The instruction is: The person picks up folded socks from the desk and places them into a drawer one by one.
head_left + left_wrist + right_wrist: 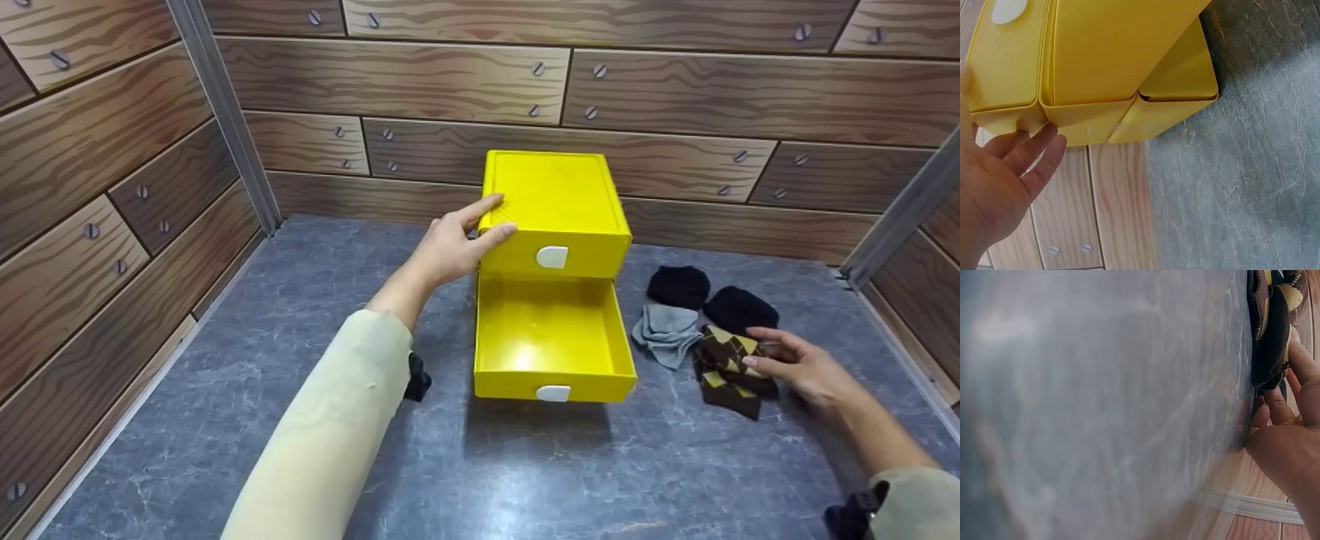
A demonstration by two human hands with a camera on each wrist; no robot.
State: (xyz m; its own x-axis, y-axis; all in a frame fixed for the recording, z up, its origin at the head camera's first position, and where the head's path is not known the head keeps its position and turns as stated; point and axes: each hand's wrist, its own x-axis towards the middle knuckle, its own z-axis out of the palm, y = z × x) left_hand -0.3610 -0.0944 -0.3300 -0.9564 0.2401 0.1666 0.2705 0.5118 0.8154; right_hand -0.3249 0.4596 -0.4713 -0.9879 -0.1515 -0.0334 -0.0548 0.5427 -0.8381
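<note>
A yellow two-drawer box (555,202) stands mid-table. Its lower drawer (551,330) is pulled out and holds nothing; the upper one is closed. My left hand (491,217) lies with straight fingers against the box's upper left corner. The left wrist view shows that hand (1033,146) spread beside the yellow box (1100,50). To the right, my right hand (757,349) touches a brown and yellow argyle sock (724,367) lying on the table. In the right wrist view, the fingers (1275,405) reach the edge of this sock (1268,332).
A grey sock (666,334) and two black socks (679,285) (739,307) lie just right of the drawer. The grey marbled table (525,465) is enclosed by wood-pattern walls (112,187) on three sides.
</note>
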